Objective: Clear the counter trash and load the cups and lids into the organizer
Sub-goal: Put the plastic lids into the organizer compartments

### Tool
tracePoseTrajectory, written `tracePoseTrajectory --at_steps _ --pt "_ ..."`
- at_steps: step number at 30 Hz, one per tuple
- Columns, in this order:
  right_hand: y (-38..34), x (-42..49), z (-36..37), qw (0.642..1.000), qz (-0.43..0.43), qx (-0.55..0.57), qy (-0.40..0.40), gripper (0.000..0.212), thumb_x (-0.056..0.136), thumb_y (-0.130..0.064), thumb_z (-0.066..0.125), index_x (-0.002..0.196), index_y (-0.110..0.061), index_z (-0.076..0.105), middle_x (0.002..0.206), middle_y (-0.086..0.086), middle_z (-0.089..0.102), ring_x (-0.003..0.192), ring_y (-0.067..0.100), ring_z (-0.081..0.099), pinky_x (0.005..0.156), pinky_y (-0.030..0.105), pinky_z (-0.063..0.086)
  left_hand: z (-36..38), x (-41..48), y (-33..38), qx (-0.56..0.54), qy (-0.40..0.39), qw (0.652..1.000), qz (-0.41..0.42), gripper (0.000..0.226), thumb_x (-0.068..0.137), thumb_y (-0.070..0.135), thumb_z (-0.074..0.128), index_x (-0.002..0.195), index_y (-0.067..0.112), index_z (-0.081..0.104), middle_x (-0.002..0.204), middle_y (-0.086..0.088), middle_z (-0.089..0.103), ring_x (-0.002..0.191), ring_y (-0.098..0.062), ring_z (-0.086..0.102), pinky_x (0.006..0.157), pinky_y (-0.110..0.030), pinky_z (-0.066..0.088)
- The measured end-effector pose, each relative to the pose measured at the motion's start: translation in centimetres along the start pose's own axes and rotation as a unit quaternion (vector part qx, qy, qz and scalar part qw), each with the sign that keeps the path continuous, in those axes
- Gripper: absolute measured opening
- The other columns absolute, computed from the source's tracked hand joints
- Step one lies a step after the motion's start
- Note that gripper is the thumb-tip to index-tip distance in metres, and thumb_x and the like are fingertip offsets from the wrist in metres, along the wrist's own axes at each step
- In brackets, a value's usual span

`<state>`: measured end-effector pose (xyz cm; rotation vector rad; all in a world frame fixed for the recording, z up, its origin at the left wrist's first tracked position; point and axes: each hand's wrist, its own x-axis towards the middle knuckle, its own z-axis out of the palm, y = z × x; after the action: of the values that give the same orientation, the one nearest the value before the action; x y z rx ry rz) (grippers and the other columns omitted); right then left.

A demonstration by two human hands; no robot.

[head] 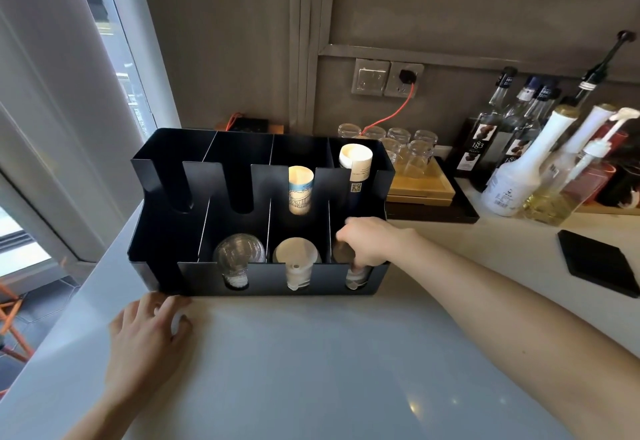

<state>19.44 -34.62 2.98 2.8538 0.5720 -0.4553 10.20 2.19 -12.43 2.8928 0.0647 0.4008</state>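
Observation:
A black metal organizer (173,197) stands on the white counter (329,353). Its back row holds a stack of paper cups (300,190) and a taller stack of cups (356,169) at the far right. The front row holds clear dome lids (237,256), white lids (296,256) and, in the rightmost slot, a stack of lids (356,275). My right hand (370,242) reaches into that rightmost front slot, fingers curled on the lids there. My left hand (149,332) lies on the counter, fingertips touching the organizer's front left corner.
Upturned glasses (408,148) sit on a wooden tray (422,190) behind the organizer. Syrup bottles (512,148) crowd the back right. A black square pad (599,263) lies at the right. The counter edge drops off to the left by the window.

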Motion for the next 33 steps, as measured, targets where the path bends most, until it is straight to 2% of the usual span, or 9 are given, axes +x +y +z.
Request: tracePoseTrajectory --at_steps 4,10,14,18,20,23,26,33 --pt "0.0 0.0 -0.1 1.000 -0.003 -0.002 -0.010 0.038 0.080 -0.017 0.079 0.112 -0.011 0.060 0.100 0.005 0.044 0.086 0.027 0.052 0.065 0.034 0.044 -0.1 0.0 0.1 -0.003 0.001 1.000 -0.002 0.035 0.080 0.045 0.042 0.109 0.039 0.062 0.109 0.000 0.056 0.103 -0.032 0.050 0.095 -0.050 0.035" --pt "-0.2 0.0 0.2 1.000 0.005 -0.016 -0.010 0.043 0.080 -0.011 0.078 0.117 -0.010 0.057 0.113 0.011 0.050 0.094 0.031 0.058 0.072 0.037 0.052 -0.6 -0.1 0.4 -0.009 -0.010 1.000 -0.008 0.037 0.081 0.045 0.040 0.109 0.037 0.063 0.108 -0.001 0.056 0.102 -0.033 0.051 0.094 -0.051 0.036" --pt "-0.1 0.2 0.2 1.000 0.014 -0.005 -0.011 0.042 0.078 -0.010 0.079 0.114 -0.009 0.058 0.112 0.011 0.050 0.092 0.031 0.057 0.069 0.036 0.049 -0.8 -0.3 0.6 -0.014 -0.015 1.000 -0.009 0.038 0.081 0.044 0.040 0.109 0.036 0.064 0.107 -0.001 0.056 0.102 -0.033 0.051 0.095 -0.050 0.036" --pt "-0.3 0.4 0.2 1.000 0.018 -0.008 -0.012 0.050 0.074 -0.026 0.085 0.111 -0.010 0.057 0.099 0.005 0.042 0.084 0.026 0.052 0.061 0.034 0.041 -1.0 -0.2 0.7 -0.016 -0.015 1.000 -0.010 0.039 0.080 0.045 0.039 0.108 0.035 0.065 0.108 -0.001 0.058 0.103 -0.033 0.052 0.095 -0.050 0.036" --pt "-0.4 0.5 0.3 1.000 0.020 -0.009 -0.005 0.047 0.074 -0.025 0.084 0.110 -0.009 0.058 0.097 0.005 0.041 0.084 0.026 0.053 0.063 0.034 0.040 -1.1 -0.2 0.7 -0.013 -0.014 1.000 -0.008 0.041 0.080 0.046 0.039 0.107 0.034 0.066 0.108 -0.002 0.059 0.103 -0.034 0.053 0.095 -0.051 0.036" --pt "-0.4 0.5 0.7 1.000 0.023 -0.004 0.006 0.046 0.074 -0.021 0.084 0.110 -0.009 0.058 0.103 0.008 0.047 0.082 0.025 0.049 0.064 0.034 0.041 -1.2 -0.3 0.7 -0.008 -0.016 1.000 -0.006 0.042 0.081 0.046 0.038 0.108 0.032 0.067 0.108 -0.003 0.059 0.103 -0.035 0.053 0.093 -0.052 0.037" --pt "-0.2 0.3 0.9 1.000 0.021 -0.001 0.015 0.050 0.072 -0.020 0.086 0.112 -0.009 0.058 0.109 0.010 0.052 0.089 0.028 0.055 0.066 0.034 0.043 -1.2 -0.3 0.8 -0.006 -0.019 1.000 -0.006 0.043 0.081 0.046 0.038 0.108 0.032 0.067 0.108 -0.004 0.059 0.103 -0.035 0.053 0.093 -0.052 0.037" --pt "-0.2 0.2 0.7 1.000 0.013 -0.006 0.020 0.052 0.070 -0.024 0.088 0.110 -0.009 0.059 0.108 0.010 0.052 0.092 0.030 0.058 0.065 0.034 0.043 -1.4 -0.4 0.8 -0.010 -0.016 1.000 -0.008 0.043 0.081 0.047 0.037 0.108 0.032 0.068 0.108 -0.004 0.059 0.103 -0.035 0.053 0.093 -0.052 0.038"
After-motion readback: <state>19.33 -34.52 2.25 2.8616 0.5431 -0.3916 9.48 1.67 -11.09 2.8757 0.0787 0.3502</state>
